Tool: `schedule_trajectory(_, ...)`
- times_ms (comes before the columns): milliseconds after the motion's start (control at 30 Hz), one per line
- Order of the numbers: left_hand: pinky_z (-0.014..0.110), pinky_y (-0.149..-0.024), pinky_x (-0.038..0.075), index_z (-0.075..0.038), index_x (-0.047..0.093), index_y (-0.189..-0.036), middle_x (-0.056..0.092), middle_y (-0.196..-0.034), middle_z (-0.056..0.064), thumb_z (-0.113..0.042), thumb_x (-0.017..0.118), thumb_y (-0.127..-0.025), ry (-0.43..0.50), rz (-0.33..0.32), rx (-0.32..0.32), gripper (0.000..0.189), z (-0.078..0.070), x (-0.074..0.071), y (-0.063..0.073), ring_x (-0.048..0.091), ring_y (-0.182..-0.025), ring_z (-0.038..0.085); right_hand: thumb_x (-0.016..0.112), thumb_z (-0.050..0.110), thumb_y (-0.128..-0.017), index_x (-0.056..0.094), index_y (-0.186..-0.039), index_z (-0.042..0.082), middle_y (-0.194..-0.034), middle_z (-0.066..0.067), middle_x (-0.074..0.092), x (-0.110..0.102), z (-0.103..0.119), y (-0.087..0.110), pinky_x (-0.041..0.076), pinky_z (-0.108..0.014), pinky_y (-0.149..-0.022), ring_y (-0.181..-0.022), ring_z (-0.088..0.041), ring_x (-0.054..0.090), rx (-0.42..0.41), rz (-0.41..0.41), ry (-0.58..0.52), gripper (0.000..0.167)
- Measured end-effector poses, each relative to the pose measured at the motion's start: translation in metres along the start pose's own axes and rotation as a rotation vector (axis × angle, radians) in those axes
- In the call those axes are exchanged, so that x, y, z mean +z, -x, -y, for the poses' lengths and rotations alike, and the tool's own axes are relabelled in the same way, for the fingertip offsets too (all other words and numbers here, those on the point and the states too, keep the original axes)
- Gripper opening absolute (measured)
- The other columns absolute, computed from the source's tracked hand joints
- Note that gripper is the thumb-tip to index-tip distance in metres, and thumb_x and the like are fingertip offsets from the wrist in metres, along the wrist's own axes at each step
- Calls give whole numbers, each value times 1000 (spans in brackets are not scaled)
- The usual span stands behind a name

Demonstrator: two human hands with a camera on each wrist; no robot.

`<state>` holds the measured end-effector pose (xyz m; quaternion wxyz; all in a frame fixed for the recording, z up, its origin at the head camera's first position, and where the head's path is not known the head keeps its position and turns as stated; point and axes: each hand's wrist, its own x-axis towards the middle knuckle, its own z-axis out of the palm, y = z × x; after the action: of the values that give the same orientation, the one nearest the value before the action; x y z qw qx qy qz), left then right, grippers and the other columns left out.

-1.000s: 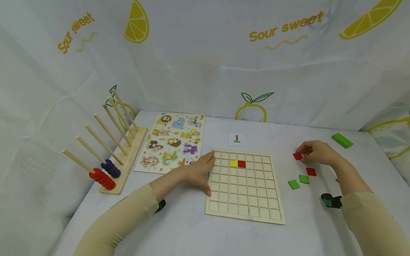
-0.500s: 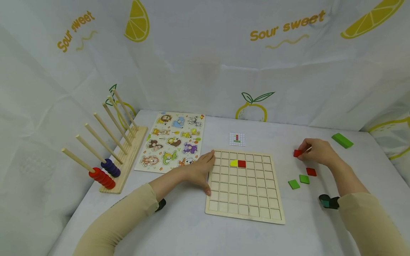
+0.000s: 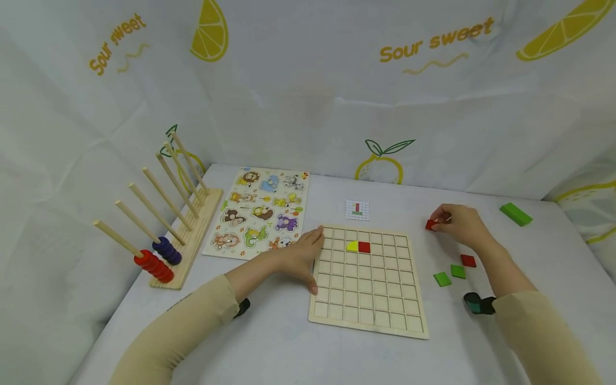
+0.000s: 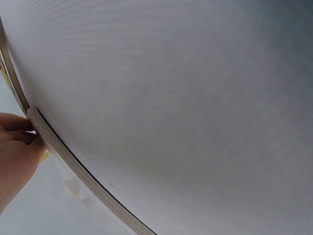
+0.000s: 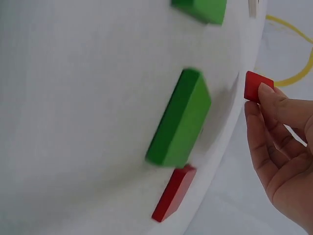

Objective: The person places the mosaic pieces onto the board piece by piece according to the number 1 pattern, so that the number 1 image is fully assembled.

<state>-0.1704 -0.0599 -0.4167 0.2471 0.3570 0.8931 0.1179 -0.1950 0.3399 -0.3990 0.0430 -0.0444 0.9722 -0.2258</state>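
Between the thumb and fingers of my right hand (image 3: pixel 461 223) is a red square tile (image 5: pixel 253 86), held up off the table to the right of the wooden grid board (image 3: pixel 364 315). My left hand (image 3: pixel 299 261) rests along the board's left edge, thumb and fingers spread apart; the left wrist view has its fingers (image 4: pixel 22 128) at that edge. On the board, a yellow quarter-round piece (image 3: pixel 353 246) and a red square (image 3: pixel 364 247) sit side by side in the second row. Below my right hand lie another red tile (image 3: pixel 468 260) and two green tiles (image 3: pixel 442 279).
A small printed pattern card (image 3: pixel 357 210) lies behind the board. To the left are an animal puzzle board (image 3: pixel 244 214) and a wooden peg stand (image 3: pixel 208 206) with red and purple rings. At the back right is a green block (image 3: pixel 516 214). A printed cloth hangs behind the table.
My right hand has lifted the red tile and carried it left and slightly back, towards the grid board. My left hand has stayed at the board's edge.
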Motion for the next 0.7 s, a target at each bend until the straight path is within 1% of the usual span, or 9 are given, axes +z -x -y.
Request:
schedule_trajectory(167, 41, -130, 9, 6, 2, -156, -12, -166, 21, -52, 88, -64, 3, 0, -3, 138, -2, -1, 1, -5, -157, 36, 70, 10, -87, 70, -105, 8, -89, -10, 64, 8, 30, 0, 46, -28, -70, -90, -27, 62, -85, 43, -16, 18)
schedule_trajectory(233, 41, -130, 9, 6, 2, -156, -12, -166, 21, -52, 87, -64, 3, 2, -6, 138, -2, -1, 2, -5, -157, 35, 70, 9, -88, 71, -106, 9, -89, -9, 65, 12, 40, 1, 47, -28, -68, -88, -25, 63, -112, 61, -33, 19)
schedule_trajectory(367, 41, -130, 9, 6, 2, -156, -13, -166, 21, -51, 87, -64, 9, 8, -9, 138, -2, -1, 2, -5, -157, 35, 70, 9, -88, 71, -106, 10, -90, -8, 63, 20, 58, 2, 46, -27, -66, -83, -20, 60, -138, 107, -81, 18)
schedule_trajectory(533, 42, -130, 9, 6, 2, -156, -13, -166, 21, -51, 87, -64, 13, 9, -3, 138, -1, 0, 2, -5, -157, 35, 70, 9, -88, 71, -103, 11, -90, -7, 63, 31, 73, 3, 47, -26, -65, -79, -16, 60, -188, 144, -129, 15)
schedule_trajectory(700, 42, -130, 9, 6, 1, -156, -13, -166, 21, -50, 87, -64, 24, 5, 2, 138, -1, 0, 2, -5, -157, 35, 70, 8, -87, 72, -102, 11, -93, -7, 67, 39, 83, 4, 50, -23, -65, -74, -14, 61, -237, 183, -177, 15)
